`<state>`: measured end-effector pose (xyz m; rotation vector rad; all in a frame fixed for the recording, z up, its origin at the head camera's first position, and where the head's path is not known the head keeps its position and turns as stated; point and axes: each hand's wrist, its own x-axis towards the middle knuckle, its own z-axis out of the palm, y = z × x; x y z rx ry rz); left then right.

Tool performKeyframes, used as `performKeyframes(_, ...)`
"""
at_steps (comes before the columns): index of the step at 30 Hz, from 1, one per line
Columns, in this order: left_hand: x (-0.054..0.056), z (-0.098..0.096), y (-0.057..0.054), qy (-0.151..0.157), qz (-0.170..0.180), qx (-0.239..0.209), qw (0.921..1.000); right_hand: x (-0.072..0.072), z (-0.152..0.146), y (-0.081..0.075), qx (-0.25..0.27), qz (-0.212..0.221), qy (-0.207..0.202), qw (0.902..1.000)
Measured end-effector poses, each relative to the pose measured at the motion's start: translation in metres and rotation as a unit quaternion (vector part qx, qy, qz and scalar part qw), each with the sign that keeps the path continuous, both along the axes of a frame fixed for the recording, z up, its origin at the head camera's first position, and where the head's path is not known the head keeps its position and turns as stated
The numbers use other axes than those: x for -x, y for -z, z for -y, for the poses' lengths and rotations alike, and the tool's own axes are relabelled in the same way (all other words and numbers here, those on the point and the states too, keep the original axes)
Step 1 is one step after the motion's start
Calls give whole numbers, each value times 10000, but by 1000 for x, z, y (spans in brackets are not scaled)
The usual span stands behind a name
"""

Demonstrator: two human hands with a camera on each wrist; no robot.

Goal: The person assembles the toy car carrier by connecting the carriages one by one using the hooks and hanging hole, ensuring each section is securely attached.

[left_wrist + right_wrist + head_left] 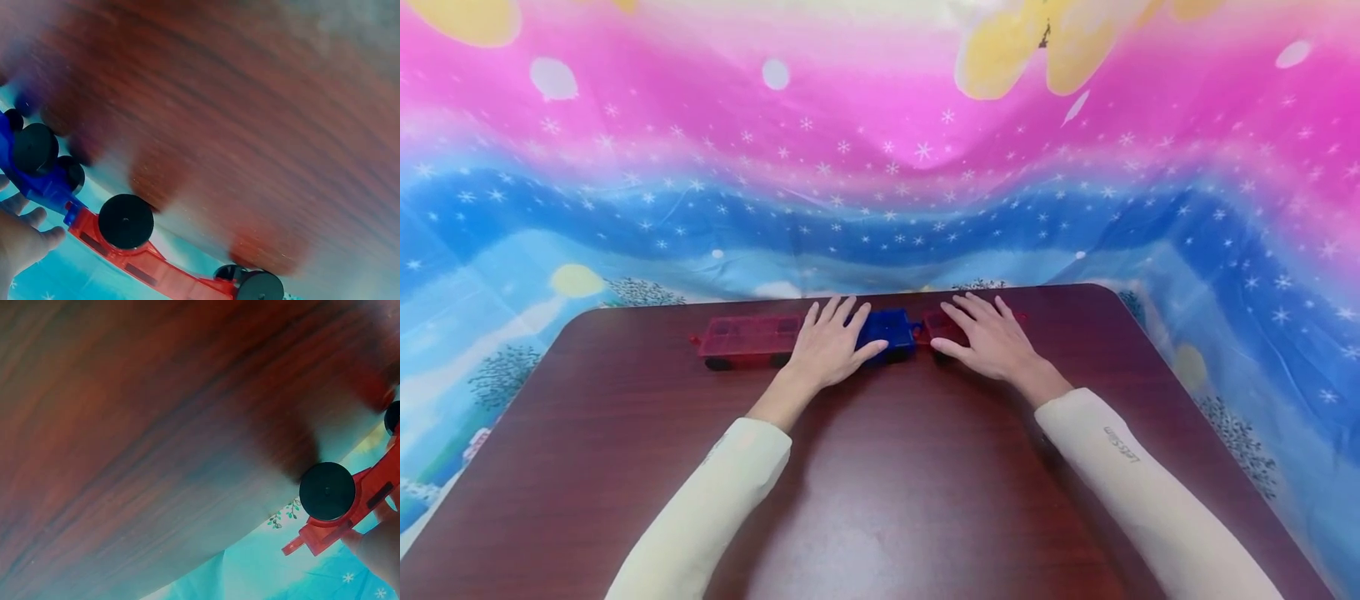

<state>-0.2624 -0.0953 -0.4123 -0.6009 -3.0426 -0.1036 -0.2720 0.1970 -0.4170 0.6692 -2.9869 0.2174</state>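
Three toy train cars on black wheels stand in a row near the table's far edge. At the left is a long clear red car (745, 337); a blue car (895, 329) is in the middle, and a shorter-looking red car (933, 321) stands at the right, mostly hidden by a hand. My left hand (831, 342) lies with spread fingers over the place where the long red and blue cars meet. Over the right red car, my right hand (996, 342) spreads its fingers. The left wrist view shows a coupling (72, 214) joining blue to red. A free coupler (292, 545) sticks out in the right wrist view.
The dark brown wooden table (865, 500) has rounded far corners. Right behind its far edge hangs a pink and blue cloth (880, 192) with snowflakes, which also runs along both sides.
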Motion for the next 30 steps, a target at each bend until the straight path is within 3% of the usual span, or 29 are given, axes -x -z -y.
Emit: performKeyframes(30, 10, -18, 8, 183, 227, 251, 9993, 7, 3, 5, -284, -24, -79, 9996)
